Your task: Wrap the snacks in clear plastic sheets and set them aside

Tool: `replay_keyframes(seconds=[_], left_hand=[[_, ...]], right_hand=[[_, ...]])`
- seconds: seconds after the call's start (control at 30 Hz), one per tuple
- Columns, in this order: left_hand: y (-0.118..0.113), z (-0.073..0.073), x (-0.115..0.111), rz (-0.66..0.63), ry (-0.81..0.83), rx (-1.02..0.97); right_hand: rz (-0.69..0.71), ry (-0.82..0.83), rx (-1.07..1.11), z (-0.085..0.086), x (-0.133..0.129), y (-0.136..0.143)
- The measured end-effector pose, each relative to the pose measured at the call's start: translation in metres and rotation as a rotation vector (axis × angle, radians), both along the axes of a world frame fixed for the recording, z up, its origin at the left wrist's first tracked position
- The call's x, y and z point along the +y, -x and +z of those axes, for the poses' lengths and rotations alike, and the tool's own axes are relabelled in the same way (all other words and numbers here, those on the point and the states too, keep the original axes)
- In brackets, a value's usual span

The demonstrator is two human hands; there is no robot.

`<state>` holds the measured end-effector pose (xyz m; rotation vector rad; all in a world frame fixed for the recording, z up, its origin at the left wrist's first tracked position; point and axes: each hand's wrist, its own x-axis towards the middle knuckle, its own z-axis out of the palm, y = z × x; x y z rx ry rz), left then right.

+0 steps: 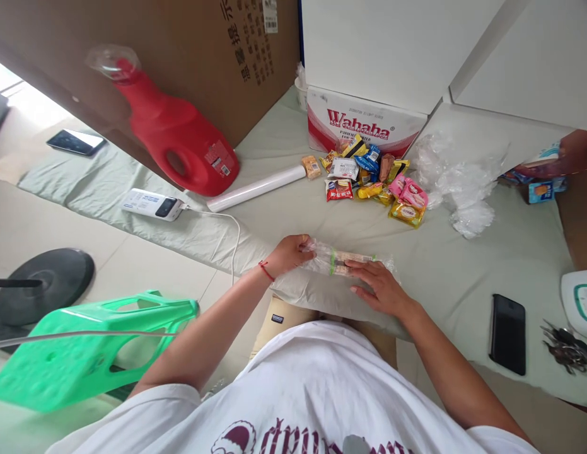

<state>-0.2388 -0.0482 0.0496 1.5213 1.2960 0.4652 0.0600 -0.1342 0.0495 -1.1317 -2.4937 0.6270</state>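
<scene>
A clear plastic-wrapped snack packet, with green bands and pale brown contents, lies crosswise on the cloth in front of me. My left hand pinches the loose clear film at its left end. Over the right part of the packet, my right hand rests with fingers stretched out, touching the top. Beyond the hands sits a pile of small wrapped snacks. One orange-yellow snack packet lies apart, beside the end of a white roll.
Crumpled clear bags lie right of the pile, before a Wahaba-style carton. A red jug, power bank with cable and phone are left. A black phone and keys lie right; a green stool is lower left.
</scene>
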Motion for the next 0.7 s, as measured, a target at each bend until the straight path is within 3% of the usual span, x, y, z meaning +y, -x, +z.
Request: replay_keyframes(seconds=[0.13, 0.2, 0.27, 0.4, 0.47, 0.6, 0.63, 0.7], left_hand=[[-0.021, 0.011, -0.016, 0.203, 0.137, -0.264], [-0.043, 0.014, -0.023, 0.198, 0.106, -0.271], [-0.067, 0.013, -0.031, 0.080, 0.003, -0.168], [-0.096, 0.007, -0.052, -0.232, -0.394, 0.217], [-0.100, 0.002, -0.063, -0.331, -0.563, 0.402], [-0.099, -0.008, -0.076, -0.401, -0.767, 0.569], [-0.099, -0.010, -0.077, -0.407, -0.795, 0.579], [-0.099, -0.013, -0.078, -0.417, -0.833, 0.587]], right_hand=[[-0.028, -0.014, -0.011, -0.004, -0.002, 0.005], [-0.031, -0.010, -0.035, -0.003, -0.003, 0.010], [-0.044, -0.002, -0.029, -0.002, -0.003, 0.012], [-0.085, 0.098, 0.168, 0.002, -0.008, 0.000], [-0.288, 0.136, 0.338, 0.001, -0.010, -0.015], [-1.002, 0.029, 0.423, -0.012, 0.002, -0.047], [-1.083, 0.031, 0.387, -0.015, 0.008, -0.051], [-1.095, 0.101, 0.304, -0.020, 0.019, -0.054]])
